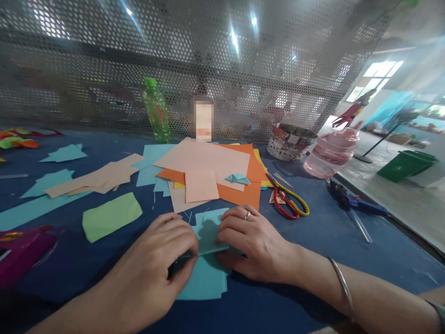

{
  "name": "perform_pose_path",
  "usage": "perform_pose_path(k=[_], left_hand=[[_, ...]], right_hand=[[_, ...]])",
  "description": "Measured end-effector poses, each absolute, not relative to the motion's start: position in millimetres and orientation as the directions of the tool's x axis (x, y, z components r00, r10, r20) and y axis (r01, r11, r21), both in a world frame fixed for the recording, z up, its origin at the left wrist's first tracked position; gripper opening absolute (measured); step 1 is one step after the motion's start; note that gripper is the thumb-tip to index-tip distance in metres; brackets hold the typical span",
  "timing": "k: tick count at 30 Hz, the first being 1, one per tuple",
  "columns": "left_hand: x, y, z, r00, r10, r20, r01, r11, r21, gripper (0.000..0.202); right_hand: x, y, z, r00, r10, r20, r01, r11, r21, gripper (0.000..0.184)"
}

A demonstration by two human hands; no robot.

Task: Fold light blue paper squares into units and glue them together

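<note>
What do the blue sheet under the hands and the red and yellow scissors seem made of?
The turquoise sheet between the left hand and right hand looks like thin matte paper, since it folds sharply and shows no shine. The scissors seem to have glossy plastic handles, and the thin blades look like metal, though that is hard to tell.

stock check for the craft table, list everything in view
teal paper: several, teal, under hands
peach paper: several, peach, centre
orange paper: some, orange, under peach
green paper: one, pale green, left
scissors: one, red-yellow, right of stack
glue gun: one, blue, right
bottle: one, green, far edge
tub: one, pink, far right
bin: one, green, floor right
person: one, across table
left hand: one, bare, on teal paper
right hand: one, ringed, on teal paper
</note>
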State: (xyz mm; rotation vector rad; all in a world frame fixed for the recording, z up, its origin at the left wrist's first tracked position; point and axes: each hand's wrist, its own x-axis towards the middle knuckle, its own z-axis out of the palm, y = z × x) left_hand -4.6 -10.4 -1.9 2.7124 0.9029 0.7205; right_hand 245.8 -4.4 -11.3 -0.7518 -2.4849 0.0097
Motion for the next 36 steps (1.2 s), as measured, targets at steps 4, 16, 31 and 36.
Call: perform_pose_path(k=[4, 16, 31, 36], left_hand=[[-3, -18, 2, 0.735, 0.584, 0.345, 0.481, -0.807, 0.341, 0.021], [-11, -6, -13, 0.572, 0.780, 0.253, 0.603, -0.610, 0.514, 0.025], [-5, -13, -7, 0.556, 0.818, 0.146, 0.680, -0.549, 0.487, 0.032], [-4, -13, -3, 0.553, 0.806, 0.211, 0.663, -0.579, 0.475, 0.041]], right_hand=[[246, -7, -11, -0.700, 0.501, 0.508, 0.491, 0.855, -0.167, 0.006], [246, -11, -9, -0.612, 0.672, 0.418, 0.529, 0.740, -0.416, 0.024], [241, -19, -6, -0.444, 0.865, 0.233, 0.641, 0.488, -0.593, 0.045], [238, -21, -8, -0.424, 0.882, 0.204, 0.650, 0.453, -0.610, 0.042]])
